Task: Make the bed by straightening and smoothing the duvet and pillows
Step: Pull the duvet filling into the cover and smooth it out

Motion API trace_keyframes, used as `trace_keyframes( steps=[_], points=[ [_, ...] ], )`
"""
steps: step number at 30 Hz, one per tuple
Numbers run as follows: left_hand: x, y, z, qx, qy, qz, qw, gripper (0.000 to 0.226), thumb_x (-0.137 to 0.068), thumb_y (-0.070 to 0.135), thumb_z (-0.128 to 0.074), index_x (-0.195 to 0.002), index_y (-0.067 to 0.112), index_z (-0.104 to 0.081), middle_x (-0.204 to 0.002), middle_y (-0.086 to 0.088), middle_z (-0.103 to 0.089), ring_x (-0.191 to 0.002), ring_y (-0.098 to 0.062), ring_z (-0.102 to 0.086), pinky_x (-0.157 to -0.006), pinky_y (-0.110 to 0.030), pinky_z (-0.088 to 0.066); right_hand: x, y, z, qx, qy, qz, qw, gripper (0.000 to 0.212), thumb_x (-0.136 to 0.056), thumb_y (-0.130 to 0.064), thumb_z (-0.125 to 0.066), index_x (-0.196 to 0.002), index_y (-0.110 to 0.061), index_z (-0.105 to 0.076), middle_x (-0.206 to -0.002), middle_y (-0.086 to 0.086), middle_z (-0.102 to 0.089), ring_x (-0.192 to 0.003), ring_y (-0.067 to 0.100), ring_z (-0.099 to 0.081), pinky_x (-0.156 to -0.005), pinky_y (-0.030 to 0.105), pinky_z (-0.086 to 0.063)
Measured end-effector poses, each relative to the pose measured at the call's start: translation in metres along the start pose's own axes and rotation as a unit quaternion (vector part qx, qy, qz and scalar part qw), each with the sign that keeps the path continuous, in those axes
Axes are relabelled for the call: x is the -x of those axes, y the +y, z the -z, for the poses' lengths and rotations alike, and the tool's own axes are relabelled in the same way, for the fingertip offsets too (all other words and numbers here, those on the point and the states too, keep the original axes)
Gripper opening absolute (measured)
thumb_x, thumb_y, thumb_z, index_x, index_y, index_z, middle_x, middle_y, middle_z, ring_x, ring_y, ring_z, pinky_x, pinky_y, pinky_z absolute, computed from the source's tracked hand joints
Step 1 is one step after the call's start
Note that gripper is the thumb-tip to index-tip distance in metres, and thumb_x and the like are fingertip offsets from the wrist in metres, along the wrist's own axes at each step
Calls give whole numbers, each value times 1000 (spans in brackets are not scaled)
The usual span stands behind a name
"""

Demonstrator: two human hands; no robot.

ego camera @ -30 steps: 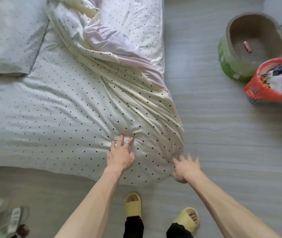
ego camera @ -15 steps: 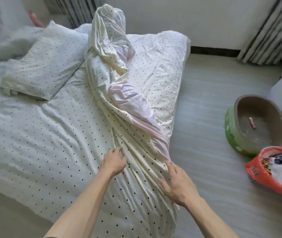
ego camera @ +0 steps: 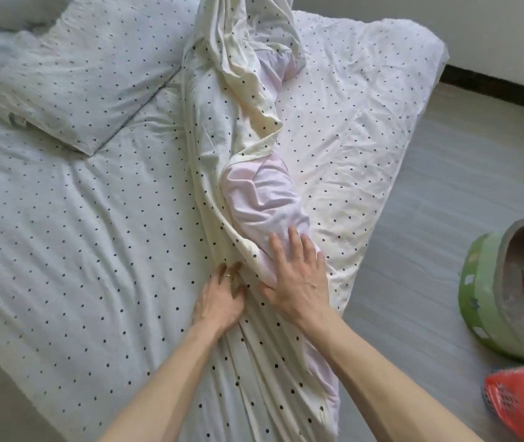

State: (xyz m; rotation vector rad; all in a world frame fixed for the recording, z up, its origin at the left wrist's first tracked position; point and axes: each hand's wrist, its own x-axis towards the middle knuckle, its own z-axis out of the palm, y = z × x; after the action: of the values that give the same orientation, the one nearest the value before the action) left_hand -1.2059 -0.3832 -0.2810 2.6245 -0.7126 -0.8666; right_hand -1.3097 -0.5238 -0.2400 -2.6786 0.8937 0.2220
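A bedroom with a pale grey floor (ego camera: 445, 193), seen from above the foot of a bed (ego camera: 62, 250) dressed in white, black-dotted linen. A dotted pillow (ego camera: 88, 81) lies at the upper left. The duvet (ego camera: 222, 148) is bunched into a long twisted ridge running from the head of the bed down to the near edge, its pink lining (ego camera: 260, 199) showing through a gap in the cover. The left hand (ego camera: 219, 298), a ring on one finger, has its fingertips tucked into a fold at the ridge's left side; whether it is gripping cloth cannot be told. The right hand (ego camera: 299, 279) lies flat on the pink part, fingers spread, holding nothing. A green pet bed (ego camera: 477, 317) and a red bag (ego camera: 519, 400) sit on the floor to the right. To do this step well, the person would likely pin one side of the fold and draw the other outward, opening the twist before smoothing toward the edges.
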Motion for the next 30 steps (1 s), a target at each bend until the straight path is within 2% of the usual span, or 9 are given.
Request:
trace_keyframes(
  steps=[5, 7, 10, 14, 18, 21, 24, 27, 30],
  points=[
    [5, -5, -11, 40, 67, 7, 997, 57, -100, 34, -38, -155, 32, -23, -152, -5, -42, -124, -32, -55, -100, -46, -46, -45, -5, 13, -2, 57, 4, 998, 53, -88, -8, -47, -140, -21, -46, -119, 13, -59, -93, 40, -60, -68, 43, -51],
    [7, 3, -13, 86, 104, 43, 990, 55, -102, 36, -39, -155, 34, -25, -153, -6, -37, -121, -33, -56, -97, -47, -47, -47, 31, 46, -141, 89, -74, 983, 37, -93, -12, -45, -128, -23, -50, -102, 8, -62, -83, 35, -59, -69, 42, -48],
    [8, 15, -16, 30, 125, 42, 991, 55, -100, 46, -37, -154, 35, -29, -153, -11, -36, -125, -36, -50, -101, -49, -41, -29, 135, 66, -290, 176, -318, 885, 27, -90, -8, -45, -115, -12, -54, -95, 18, -65, -83, 37, -57, -75, 46, -48],
    [7, 38, -42, -120, 109, -84, 983, 62, -92, 56, -33, -152, 48, -26, -162, -4, -25, -145, -31, -29, -114, -62, -22, 21, 211, 0, -278, 33, -492, 824, 22, -92, -9, -46, -114, -9, -47, -111, 29, -64, -98, 45, -62, -86, 54, -54],
    [3, 75, -74, -129, 48, -93, 986, 60, -93, 59, -26, -152, 53, -18, -168, 6, -4, -154, -20, -1, -121, -60, -6, 32, 182, -47, -245, 12, -405, 881, 53, -99, -27, -53, -143, -1, -38, -151, 27, -38, -137, 45, -39, -114, 53, -34],
    [8, 82, -87, -108, 74, -54, 990, 57, -97, 54, -25, -153, 53, -16, -167, 10, 0, -154, -16, 4, -121, -58, -3, 26, 130, -49, -201, 131, -116, 964, 73, -94, -42, -60, -157, -14, -36, -164, 20, -23, -153, 37, -22, -123, 51, -19],
    [22, 74, -94, -72, 120, -47, 989, 54, -99, 46, -29, -153, 45, -27, -166, 7, -13, -154, -17, -8, -121, -58, -13, 28, 129, -71, -77, 20, 156, 985, 66, -100, -63, -36, -160, -42, -22, -172, 3, -12, -159, 23, 1, -125, 56, -7],
    [49, 56, -105, -111, 142, 30, 983, 56, -99, 47, -37, -154, 43, -25, -166, 7, -15, -153, -20, -12, -121, -55, -11, 32, 186, -102, -44, -152, -11, 987, 74, -93, -80, -13, -157, -51, 13, -166, -14, 25, -155, 15, 21, -118, 71, 5],
    [75, 43, -115, -112, 165, 92, 976, 50, -100, 52, -43, -147, 33, -43, -152, 2, -41, -141, -24, -37, -117, -49, -28, 37, 208, -100, -176, -171, -203, 948, 95, -87, -83, -26, -160, -24, -17, -170, 2, -12, -155, 29, -17, -116, 67, -22]
  ],
)
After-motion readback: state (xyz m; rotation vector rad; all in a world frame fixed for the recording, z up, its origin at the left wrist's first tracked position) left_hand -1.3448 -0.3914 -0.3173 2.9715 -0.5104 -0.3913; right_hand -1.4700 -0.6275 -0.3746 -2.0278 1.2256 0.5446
